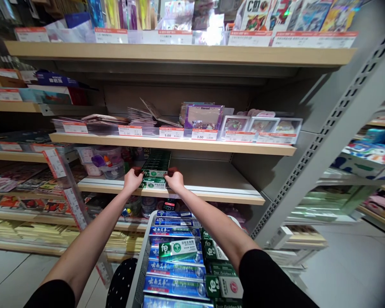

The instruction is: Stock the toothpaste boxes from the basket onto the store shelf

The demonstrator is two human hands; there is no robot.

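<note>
On the lower shelf stands a stack of green-and-white toothpaste boxes (154,183), with a row of more green boxes (157,160) running back behind it. My left hand (134,179) has its fingers curled against the left end of the front boxes. At the right end, my right hand (174,179) closes in the same way, so the boxes sit between both hands. Below my arms is a grey basket (140,261) of blue toothpaste boxes (175,268) and green toothpaste boxes (225,285). One green box (178,249) lies across the blue ones.
Clear plastic tubs (111,162) stand left of the green row. The lower shelf (211,182) extends right to a grey slotted upright (324,128). Above is a shelf edge (179,142) with price tags, booklets and small framed items. A tagged strip (66,188) juts out at left.
</note>
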